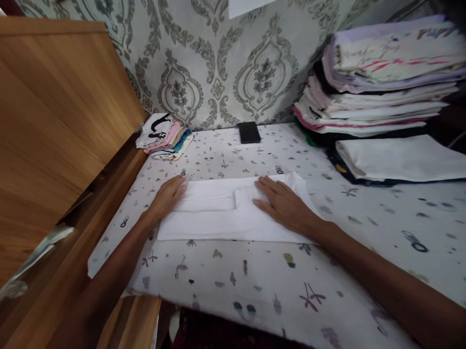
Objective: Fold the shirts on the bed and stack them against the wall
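Observation:
A white garment, folded into a long flat strip, lies on the patterned cloth in front of me. My left hand rests at its left end, fingers stretched out and slightly blurred. Toward the right end, my right hand lies flat on the fabric with the thumb apart from the fingers. A folded flap with a square corner shows between the two hands. The fabric is a little crumpled beyond my right fingertips.
Small folded clothes are stacked at the back left, beside a wooden panel. A black flat object lies near the wall. At right stand a tall pile of folded clothes and a folded white cloth. Printed cloth covers the table.

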Demonstrator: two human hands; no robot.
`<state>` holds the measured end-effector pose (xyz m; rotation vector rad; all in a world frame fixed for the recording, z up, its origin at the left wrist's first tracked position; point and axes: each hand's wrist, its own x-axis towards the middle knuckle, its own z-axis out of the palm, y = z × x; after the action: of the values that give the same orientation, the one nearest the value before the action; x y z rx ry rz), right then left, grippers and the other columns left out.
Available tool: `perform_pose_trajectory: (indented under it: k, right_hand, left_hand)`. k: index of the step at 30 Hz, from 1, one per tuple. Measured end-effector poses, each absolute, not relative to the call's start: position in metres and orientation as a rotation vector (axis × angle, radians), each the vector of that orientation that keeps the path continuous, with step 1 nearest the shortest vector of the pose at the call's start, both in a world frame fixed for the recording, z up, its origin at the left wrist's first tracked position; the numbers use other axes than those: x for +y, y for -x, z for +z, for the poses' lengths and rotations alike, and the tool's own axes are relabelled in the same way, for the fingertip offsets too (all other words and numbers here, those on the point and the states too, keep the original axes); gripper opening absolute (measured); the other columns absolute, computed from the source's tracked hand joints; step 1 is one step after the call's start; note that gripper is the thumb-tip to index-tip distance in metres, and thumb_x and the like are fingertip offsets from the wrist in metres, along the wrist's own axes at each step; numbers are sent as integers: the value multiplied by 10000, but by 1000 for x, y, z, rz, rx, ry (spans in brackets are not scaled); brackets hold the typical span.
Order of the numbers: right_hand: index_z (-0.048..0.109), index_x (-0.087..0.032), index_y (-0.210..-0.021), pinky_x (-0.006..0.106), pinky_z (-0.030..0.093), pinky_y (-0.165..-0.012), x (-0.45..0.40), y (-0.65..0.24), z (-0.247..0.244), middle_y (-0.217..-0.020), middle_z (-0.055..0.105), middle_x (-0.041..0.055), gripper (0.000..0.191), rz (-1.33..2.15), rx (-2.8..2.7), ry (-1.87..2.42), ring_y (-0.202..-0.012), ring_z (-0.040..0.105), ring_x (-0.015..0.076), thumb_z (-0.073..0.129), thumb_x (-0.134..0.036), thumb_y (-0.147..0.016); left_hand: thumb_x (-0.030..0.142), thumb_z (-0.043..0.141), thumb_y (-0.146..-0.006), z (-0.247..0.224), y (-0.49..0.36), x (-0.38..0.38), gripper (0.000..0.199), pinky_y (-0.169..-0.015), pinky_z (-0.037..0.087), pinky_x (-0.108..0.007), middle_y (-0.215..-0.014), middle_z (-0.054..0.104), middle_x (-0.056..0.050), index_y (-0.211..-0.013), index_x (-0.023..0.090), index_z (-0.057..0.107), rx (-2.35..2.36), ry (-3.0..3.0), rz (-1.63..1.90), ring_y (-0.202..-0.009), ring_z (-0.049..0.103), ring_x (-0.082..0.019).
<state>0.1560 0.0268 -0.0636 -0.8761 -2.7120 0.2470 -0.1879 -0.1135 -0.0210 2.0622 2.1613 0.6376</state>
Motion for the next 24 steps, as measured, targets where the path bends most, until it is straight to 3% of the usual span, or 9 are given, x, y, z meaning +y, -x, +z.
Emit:
perform_pose_trajectory:
  k: [3, 5, 9, 12, 15, 18, 24]
  right_hand:
    - [449, -146, -1483, 573, 311, -1185, 27, -158, -65, -1554, 438, 182, 636, 274, -2670, 842, -1467, 357, 324, 302, -543, -1008]
    - [468, -183, -1470, 572, 323, -1178, 28, -159, -66, -1539, 466, 161, 588, 286, -2633, 814, -1454, 381, 319, 337, -518, -1004]
    - [528, -189, -1403, 574, 363, -1145, 30, -160, -68, -1510, 496, 169, 533, 311, -2592, 792, -1414, 434, 331, 370, -486, -990]
    - [573, -175, -1308, 577, 397, -1112, 31, -158, -66, -1464, 527, 189, 485, 331, -2580, 811, -1372, 474, 352, 381, -473, -977]
    - [597, -186, -1163, 557, 449, -1061, 31, -157, -60, -1328, 613, 187, 378, 372, -2558, 841, -1281, 547, 357, 383, -427, -965]
    - [588, -200, -1073, 525, 475, -1033, 30, -158, -57, -1220, 649, 176, 293, 409, -2534, 852, -1220, 581, 346, 380, -369, -955]
    - [590, -225, -1199, 539, 477, -1005, 31, -162, -57, -1197, 641, 154, 352, 303, -2482, 910, -1167, 574, 363, 400, -374, -943]
  left_hand:
    - [387, 395, -981, -4, 193, -134, 327, -957, 478, -387, -1104, 674, -110, -1050, 177, 637, 2069, -2089, 628, -1063, 608, -235]
    - [363, 420, -968, 7, 195, -150, 269, -836, 484, -348, -958, 668, -69, -945, 199, 632, 1989, -2079, 494, -916, 603, -214]
    - [340, 475, -924, 15, 200, -174, 205, -779, 454, -318, -928, 633, -40, -988, 208, 618, 1924, -2015, 383, -856, 574, -193]
    - [331, 483, -901, 13, 201, -178, 167, -699, 425, -291, -833, 582, -14, -882, 202, 587, 1926, -1956, 378, -762, 533, -171]
    - [318, 474, -900, 10, 201, -172, 167, -702, 417, -291, -823, 577, -13, -820, 201, 561, 1912, -1967, 437, -767, 526, -168]
    - [337, 486, -900, 8, 203, -168, 178, -758, 440, -309, -884, 611, -30, -877, 200, 597, 1909, -1977, 489, -829, 553, -181]
    - [388, 467, -934, 13, 203, -170, 262, -784, 504, -326, -1077, 646, -74, -1061, 204, 605, 2075, -1858, 663, -994, 602, -219]
